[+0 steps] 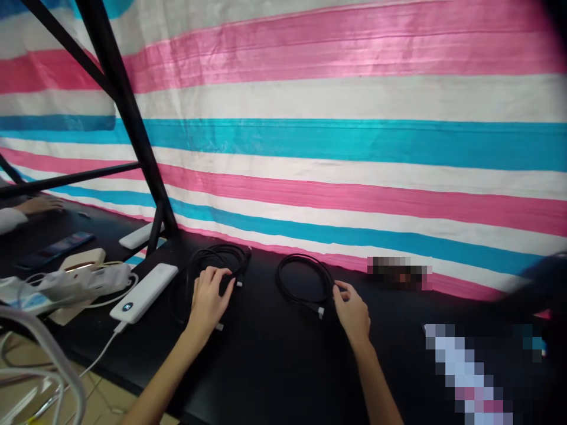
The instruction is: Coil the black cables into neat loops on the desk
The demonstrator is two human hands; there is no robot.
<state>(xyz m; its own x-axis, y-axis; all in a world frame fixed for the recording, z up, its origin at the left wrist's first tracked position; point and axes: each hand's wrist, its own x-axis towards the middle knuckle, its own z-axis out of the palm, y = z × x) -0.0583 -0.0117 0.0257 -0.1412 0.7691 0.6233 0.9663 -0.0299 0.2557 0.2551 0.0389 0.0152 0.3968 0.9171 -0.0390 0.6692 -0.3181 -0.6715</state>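
Two coils of black cable lie on the black table top. My left hand (209,300) rests over the left black cable coil (230,252), its fingers bent and its thumb held apart from them. Part of that coil is hidden under the hand, and light-coloured plug ends show beside it. To the right, my right hand (352,311) pinches the edge of the right black USB cable (283,286) between thumb and fingers. This cable is wound in a single round coil, with a pale plug (320,312) at its lower side.
A white power bank (144,293) with a white cable plugged in stands left of my hands. Farther left are a white power strip (95,280), a phone (55,249) and another person's hand (41,205). A black metal frame (133,130) rises before a striped sheet (336,139).
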